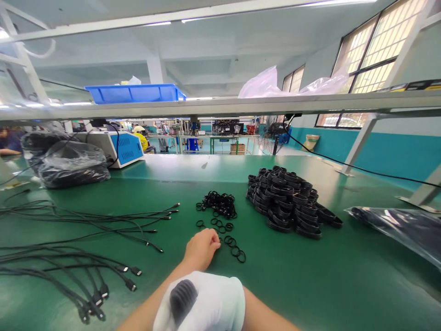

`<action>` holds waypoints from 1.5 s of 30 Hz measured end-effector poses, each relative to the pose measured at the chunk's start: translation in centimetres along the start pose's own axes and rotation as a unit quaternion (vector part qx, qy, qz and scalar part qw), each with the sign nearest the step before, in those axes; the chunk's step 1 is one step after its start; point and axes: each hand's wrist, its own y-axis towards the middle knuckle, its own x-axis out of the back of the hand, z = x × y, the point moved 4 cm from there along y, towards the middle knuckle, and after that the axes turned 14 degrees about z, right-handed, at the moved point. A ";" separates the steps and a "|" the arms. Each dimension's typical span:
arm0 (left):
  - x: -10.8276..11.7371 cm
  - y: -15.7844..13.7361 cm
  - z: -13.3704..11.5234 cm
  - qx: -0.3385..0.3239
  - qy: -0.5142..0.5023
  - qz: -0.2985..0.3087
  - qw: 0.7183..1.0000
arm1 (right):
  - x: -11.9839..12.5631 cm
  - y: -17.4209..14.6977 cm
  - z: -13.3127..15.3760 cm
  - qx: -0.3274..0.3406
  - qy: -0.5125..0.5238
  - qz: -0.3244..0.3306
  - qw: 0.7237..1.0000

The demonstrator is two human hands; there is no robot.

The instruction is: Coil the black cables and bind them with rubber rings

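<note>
My left hand (202,246) is bare, its fingers curled down close to the table beside several loose black rings (235,251). What its fingertips pinch, if anything, is hidden. Behind it lies a small heap of black rings (218,203). Close to the camera, at the end of my right forearm, a white glove-like covering hides my right hand (217,299). A dark grey ribbed patch (183,299) shows on it, and I cannot make out the fingers. Black cables (131,216) with connector ends stretch in from the left. A pile of coiled black cables (285,197) sits to the right.
The green table (327,276) carries a bagged black bundle (74,163) and a blue-and-white machine (126,149) at the back left. Another plastic bag (396,227) lies at the right edge. Overhead, a shelf (213,106) holds a blue tray (134,94).
</note>
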 end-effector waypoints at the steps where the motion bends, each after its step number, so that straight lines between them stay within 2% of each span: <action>1: 1.0 -0.6 0.5 0.010 -0.013 0.002 1.000 | 0.2 0.1 0.2 0.011 0.007 -0.013 1.000; 2: 2.1 -1.3 0.9 0.019 -0.030 0.006 0.999 | 0.5 0.2 0.4 0.023 0.011 -0.046 0.999; 4: 3.8 -3.4 1.9 0.029 -0.079 0.017 0.996 | 1.5 0.1 1.0 0.055 -0.008 -0.190 0.980; 6: 4.6 -6.0 2.5 0.029 -0.132 0.027 0.990 | 2.4 -0.6 1.7 0.095 -0.054 -0.379 0.919; 7: 4.6 -7.3 2.7 0.026 -0.166 0.032 0.985 | 2.6 -1.0 1.9 0.112 -0.078 -0.453 0.881; 8: 4.4 -8.4 2.9 0.021 -0.212 0.039 0.976 | 2.7 -1.2 1.9 0.123 -0.097 -0.499 0.852; 9: 3.9 -9.4 3.1 0.014 -0.273 0.048 0.961 | 2.7 -1.2 1.9 0.129 -0.111 -0.523 0.835; 11: 2.7 -10.6 3.3 -0.001 -0.399 0.060 0.915 | 2.8 -0.9 1.3 0.115 -0.141 -0.528 0.829; 13: 1.8 -11.1 3.5 -0.011 -0.480 0.057 0.875 | 2.9 -0.6 0.7 0.088 -0.194 -0.526 0.824; 17: 1.7 -12.2 3.2 -0.017 -0.502 0.021 0.865 | 2.6 -0.7 0.2 0.047 -0.339 -0.550 0.762; 19: 2.2 -12.8 2.7 -0.038 -0.499 0.029 0.865 | 2.4 -0.7 0.0 0.022 -0.383 -0.550 0.742; 20: 2.5 -13.0 2.5 -0.045 -0.475 0.045 0.877 | 2.2 -0.7 -0.1 0.010 -0.399 -0.545 0.738; 23: 3.2 -13.2 2.5 -0.029 -0.330 0.090 0.939 | 1.7 -0.4 -0.5 -0.015 -0.433 -0.518 0.738; 25: 3.7 -13.0 3.0 -0.002 -0.241 0.093 0.966 | 1.4 -0.2 -0.8 -0.024 -0.452 -0.501 0.738; 28: 4.3 -13.1 3.4 0.006 -0.174 0.115 0.978 | 1.3 0.0 -1.0 -0.034 -0.457 -0.490 0.742; 30: 4.8 -13.4 3.1 0.001 -0.139 0.126 0.982 | 1.4 0.0 -0.6 -0.034 -0.440 -0.483 0.756; 32: 5.6 -13.9 2.4 -0.007 -0.090 0.107 0.990 | 1.6 -0.2 -0.1 -0.032 -0.384 -0.472 0.793; 36: 7.2 -14.3 1.0 -0.010 0.049 0.018 0.999 | 1.9 0.0 0.0 -0.046 -0.179 -0.402 0.897; 39: 6.9 -14.1 0.8 -0.010 0.011 0.020 1.000 | 1.9 0.7 -0.6 -0.038 -0.122 -0.322 0.938; 41: 6.2 -14.0 0.7 -0.017 -0.029 0.042 0.999 | 2.2 0.9 -1.5 -0.056 -0.132 -0.304 0.942; 45: 4.7 -14.1 0.6 -0.016 -0.038 0.077 0.996 | 3.0 0.4 -2.6 -0.074 -0.188 -0.364 0.909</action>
